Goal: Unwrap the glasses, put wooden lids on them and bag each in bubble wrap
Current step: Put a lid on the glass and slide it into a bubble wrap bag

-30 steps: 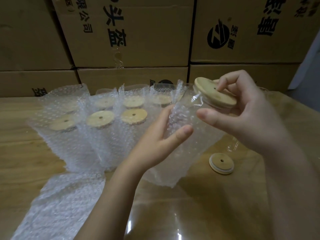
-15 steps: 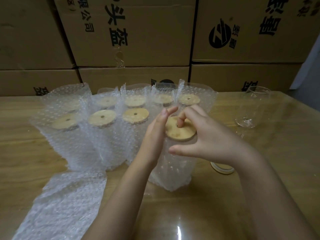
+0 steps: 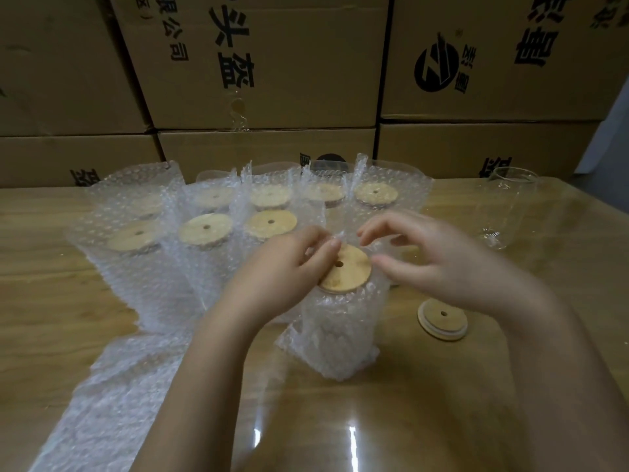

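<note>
Left hand [image 3: 282,267] pinches bag [image 3: 335,356] round upright glass [image 3: 343,311], lid [image 3: 349,272] up; right hand [image 3: 439,264] beside.

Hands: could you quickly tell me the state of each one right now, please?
Left hand: closed, pinching the rim of the bubble wrap bag by the lid.
Right hand: open, fingers loose over the bag, holding nothing.
</note>
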Available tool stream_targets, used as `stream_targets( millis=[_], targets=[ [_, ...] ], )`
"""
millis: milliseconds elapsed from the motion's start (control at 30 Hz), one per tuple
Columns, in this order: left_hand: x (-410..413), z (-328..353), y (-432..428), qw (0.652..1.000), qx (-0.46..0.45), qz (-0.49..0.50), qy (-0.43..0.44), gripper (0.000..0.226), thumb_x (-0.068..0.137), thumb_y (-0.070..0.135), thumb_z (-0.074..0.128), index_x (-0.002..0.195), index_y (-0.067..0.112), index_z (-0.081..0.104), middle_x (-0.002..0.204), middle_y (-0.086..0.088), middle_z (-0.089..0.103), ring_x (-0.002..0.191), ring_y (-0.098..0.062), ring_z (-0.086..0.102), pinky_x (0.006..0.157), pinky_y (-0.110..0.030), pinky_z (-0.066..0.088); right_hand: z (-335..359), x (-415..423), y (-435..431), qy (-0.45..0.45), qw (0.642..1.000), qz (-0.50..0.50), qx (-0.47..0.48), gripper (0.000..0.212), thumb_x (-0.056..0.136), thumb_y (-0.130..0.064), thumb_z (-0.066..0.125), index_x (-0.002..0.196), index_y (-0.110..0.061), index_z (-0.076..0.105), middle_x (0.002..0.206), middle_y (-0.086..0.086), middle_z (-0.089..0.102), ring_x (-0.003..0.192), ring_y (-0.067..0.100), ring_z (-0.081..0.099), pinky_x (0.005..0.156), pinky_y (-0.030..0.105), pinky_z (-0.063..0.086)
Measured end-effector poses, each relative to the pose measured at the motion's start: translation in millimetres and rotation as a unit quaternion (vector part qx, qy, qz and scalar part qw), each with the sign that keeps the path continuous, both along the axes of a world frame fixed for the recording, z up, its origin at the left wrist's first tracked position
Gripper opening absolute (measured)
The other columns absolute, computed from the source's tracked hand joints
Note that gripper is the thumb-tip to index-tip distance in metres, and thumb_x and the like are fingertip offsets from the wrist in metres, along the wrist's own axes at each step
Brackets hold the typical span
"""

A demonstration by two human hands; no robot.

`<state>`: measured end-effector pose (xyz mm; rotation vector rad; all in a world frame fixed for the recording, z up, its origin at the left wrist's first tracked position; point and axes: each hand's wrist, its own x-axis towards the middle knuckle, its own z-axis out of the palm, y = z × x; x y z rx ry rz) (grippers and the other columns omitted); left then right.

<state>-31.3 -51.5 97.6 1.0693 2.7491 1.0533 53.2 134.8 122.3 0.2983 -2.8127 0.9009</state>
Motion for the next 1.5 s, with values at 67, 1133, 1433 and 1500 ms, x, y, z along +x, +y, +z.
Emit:
stream_targets(
  millis=[67,1133,1433,1500],
  targets=[
    [3.9,8.7,-6.9,0.998,-0.039,0.004,0.044,0.042,0.094,0.048,0.038,0.129,0.030,0.052,0.123,0.013,0.058,0.095,-0.002,0.058,0.086,-0.029,0.050,2.4,4.8,9.6,-0.001,1.000,-0.019,0.024,0.024,0.090,-0.027,0.044,0.097,-0.044,0.058,0.123,-0.029,0.047,0.121,-0.010,0.038,0.099,0.024,0.034],
    [5.7,31.7,-44.5,0.966,-0.049,0.059,0.247,0.013,0.084,0.030,0.065,0.089,0.022,0.074,0.082,0.009,0.068,0.066,-0.002,0.054,0.057,-0.019,0.044,1.5,-0.1,21.2,0.169,0.972,-0.133,0.095,0.009,0.088,-0.028,0.064,0.084,-0.025,0.071,0.091,-0.017,0.064,0.089,0.008,0.059,0.088,0.045,0.046],
    [7.8,32.6,-42.2,0.992,0.010,0.027,0.124,0.043,0.068,0.066,0.050,0.086,0.030,0.066,0.083,0.023,0.064,0.078,0.007,0.061,0.070,-0.031,0.056,5.1,5.4,24.5,0.062,0.994,-0.076,-0.057,0.016,0.076,-0.041,0.060,0.084,-0.033,0.070,0.088,-0.028,0.068,0.087,-0.008,0.062,0.082,0.024,0.049],
    [9.2,32.8,-40.5,0.991,0.017,0.019,0.129,0.047,0.069,0.067,0.046,0.085,0.028,0.068,0.080,0.022,0.064,0.077,0.005,0.061,0.070,-0.032,0.056,3.7,4.8,25.1,0.075,0.992,-0.088,-0.048,0.008,0.080,-0.035,0.063,0.081,-0.033,0.070,0.085,-0.027,0.068,0.084,-0.009,0.061,0.077,0.018,0.048]
  ],
)
